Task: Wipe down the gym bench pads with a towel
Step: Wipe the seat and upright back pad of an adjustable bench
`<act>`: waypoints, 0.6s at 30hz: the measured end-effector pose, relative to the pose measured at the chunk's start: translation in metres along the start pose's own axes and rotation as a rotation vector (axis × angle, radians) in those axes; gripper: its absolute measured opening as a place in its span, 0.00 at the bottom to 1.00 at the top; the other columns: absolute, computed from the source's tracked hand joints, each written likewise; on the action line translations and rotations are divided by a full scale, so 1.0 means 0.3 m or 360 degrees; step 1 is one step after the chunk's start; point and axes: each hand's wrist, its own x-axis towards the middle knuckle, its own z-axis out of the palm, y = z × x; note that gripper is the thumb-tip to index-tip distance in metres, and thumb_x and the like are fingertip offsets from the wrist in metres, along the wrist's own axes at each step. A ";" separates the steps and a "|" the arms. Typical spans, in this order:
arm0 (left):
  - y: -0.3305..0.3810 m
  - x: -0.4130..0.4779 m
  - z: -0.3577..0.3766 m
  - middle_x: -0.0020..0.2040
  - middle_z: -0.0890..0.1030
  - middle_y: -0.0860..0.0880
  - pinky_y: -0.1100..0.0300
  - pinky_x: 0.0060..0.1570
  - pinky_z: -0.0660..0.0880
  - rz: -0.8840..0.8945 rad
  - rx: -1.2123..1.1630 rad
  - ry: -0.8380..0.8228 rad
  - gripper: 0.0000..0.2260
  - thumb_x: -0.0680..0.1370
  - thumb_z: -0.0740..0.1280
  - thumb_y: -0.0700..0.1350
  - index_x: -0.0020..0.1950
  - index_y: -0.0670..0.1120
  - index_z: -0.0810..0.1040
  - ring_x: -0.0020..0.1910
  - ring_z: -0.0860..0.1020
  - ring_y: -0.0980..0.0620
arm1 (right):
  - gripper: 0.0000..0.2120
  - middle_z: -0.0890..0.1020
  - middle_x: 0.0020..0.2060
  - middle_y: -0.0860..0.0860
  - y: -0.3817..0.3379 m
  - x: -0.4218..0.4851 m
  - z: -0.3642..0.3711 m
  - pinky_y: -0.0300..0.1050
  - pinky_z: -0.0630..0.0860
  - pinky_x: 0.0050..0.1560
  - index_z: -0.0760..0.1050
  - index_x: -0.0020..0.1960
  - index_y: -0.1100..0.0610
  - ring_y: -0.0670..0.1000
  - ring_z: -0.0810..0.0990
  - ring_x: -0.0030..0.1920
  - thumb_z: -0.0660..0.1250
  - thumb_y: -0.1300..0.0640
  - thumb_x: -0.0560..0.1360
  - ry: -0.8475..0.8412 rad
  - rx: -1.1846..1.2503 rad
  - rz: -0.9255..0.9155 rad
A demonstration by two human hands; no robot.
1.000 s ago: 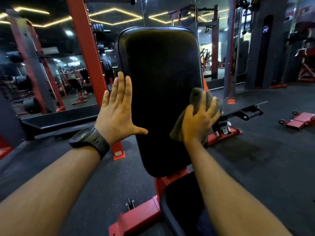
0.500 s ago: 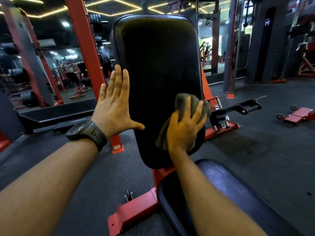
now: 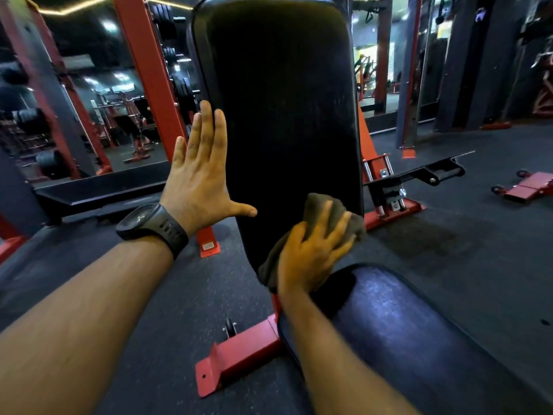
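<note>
At the lower right of the back pad (image 3: 284, 100), just above the seat pad (image 3: 404, 324), I'm pressing the grey towel (image 3: 317, 204) with my right grip (image 3: 311, 256) clamped on it, left grip (image 3: 199, 178) spreading flat, fingers straight, at the pad's left edge.

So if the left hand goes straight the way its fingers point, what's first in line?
Left hand points up along the left edge of the tall black padded backrest; it would likely skim that edge. Stacked black weight plates lie in line but look farther back; depth unclear.
</note>
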 end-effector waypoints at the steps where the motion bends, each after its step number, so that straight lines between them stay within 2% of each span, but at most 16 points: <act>1: -0.002 0.001 0.000 0.79 0.30 0.45 0.35 0.77 0.45 0.0005 -0.0002 -0.0004 0.70 0.57 0.76 0.69 0.79 0.45 0.30 0.79 0.34 0.45 | 0.29 0.65 0.78 0.56 -0.027 -0.058 0.000 0.67 0.66 0.71 0.70 0.76 0.50 0.70 0.60 0.76 0.61 0.49 0.74 -0.0035 0.0003 -0.0108; 5: -0.002 0.001 0.005 0.79 0.30 0.45 0.36 0.77 0.44 0.0011 -0.0002 0.0008 0.70 0.58 0.76 0.69 0.79 0.44 0.31 0.79 0.34 0.45 | 0.28 0.65 0.77 0.59 -0.096 -0.060 -0.010 0.58 0.52 0.79 0.72 0.74 0.53 0.71 0.58 0.76 0.65 0.52 0.75 -0.0132 0.0089 -0.0725; 7: -0.002 0.000 0.008 0.79 0.31 0.44 0.36 0.77 0.44 0.0013 -0.0002 0.0021 0.69 0.58 0.75 0.69 0.79 0.44 0.31 0.79 0.34 0.45 | 0.25 0.67 0.76 0.60 -0.086 0.065 -0.012 0.62 0.57 0.78 0.73 0.73 0.52 0.71 0.60 0.76 0.66 0.52 0.76 -0.0115 0.0088 -0.1009; 8: -0.002 -0.003 0.013 0.79 0.31 0.44 0.36 0.77 0.44 0.0016 -0.0007 0.0015 0.69 0.58 0.75 0.69 0.79 0.44 0.31 0.79 0.34 0.45 | 0.24 0.67 0.76 0.60 -0.070 0.113 -0.009 0.64 0.61 0.76 0.73 0.73 0.51 0.70 0.59 0.76 0.66 0.52 0.77 -0.0104 0.0063 -0.1052; 9: -0.002 -0.007 0.016 0.79 0.31 0.44 0.36 0.77 0.44 0.0019 -0.0013 0.0008 0.70 0.57 0.76 0.68 0.79 0.44 0.31 0.79 0.34 0.45 | 0.24 0.66 0.77 0.59 -0.053 0.142 0.000 0.64 0.64 0.74 0.73 0.73 0.49 0.69 0.59 0.77 0.65 0.51 0.78 -0.0083 0.0040 -0.0958; 12: -0.002 -0.019 0.024 0.79 0.30 0.44 0.35 0.76 0.45 0.0015 -0.0009 -0.0001 0.70 0.57 0.76 0.68 0.79 0.45 0.31 0.79 0.35 0.45 | 0.25 0.66 0.78 0.56 -0.030 0.074 0.020 0.66 0.68 0.70 0.72 0.74 0.47 0.67 0.61 0.76 0.62 0.47 0.78 0.0061 0.0035 -0.0045; 13: -0.002 -0.020 0.023 0.79 0.30 0.45 0.35 0.76 0.45 0.0015 -0.0005 -0.0002 0.70 0.57 0.76 0.69 0.79 0.45 0.31 0.79 0.35 0.45 | 0.25 0.67 0.77 0.55 -0.037 0.018 0.022 0.68 0.68 0.69 0.72 0.74 0.47 0.68 0.62 0.75 0.62 0.47 0.77 0.0114 0.0053 0.0145; 14: -0.001 -0.019 0.023 0.79 0.30 0.44 0.34 0.76 0.46 0.0017 -0.0004 -0.0003 0.70 0.57 0.75 0.69 0.79 0.45 0.31 0.79 0.35 0.45 | 0.26 0.67 0.77 0.56 -0.048 -0.040 0.025 0.68 0.68 0.69 0.72 0.74 0.48 0.69 0.62 0.75 0.63 0.47 0.77 0.0133 0.0056 0.0177; 15: 0.002 -0.020 0.023 0.79 0.30 0.44 0.34 0.76 0.46 0.0019 -0.0007 -0.0003 0.70 0.57 0.75 0.69 0.79 0.45 0.31 0.80 0.35 0.45 | 0.27 0.67 0.77 0.56 -0.062 -0.097 0.026 0.68 0.66 0.71 0.72 0.74 0.49 0.70 0.61 0.75 0.64 0.49 0.76 0.0111 0.0066 0.0088; 18: 0.005 -0.020 0.029 0.80 0.31 0.45 0.36 0.77 0.45 0.0020 -0.0042 0.0027 0.67 0.60 0.72 0.72 0.79 0.45 0.32 0.80 0.35 0.46 | 0.24 0.67 0.77 0.56 -0.121 -0.190 0.006 0.63 0.59 0.75 0.73 0.73 0.48 0.69 0.58 0.77 0.65 0.51 0.77 -0.0059 0.0119 -0.0402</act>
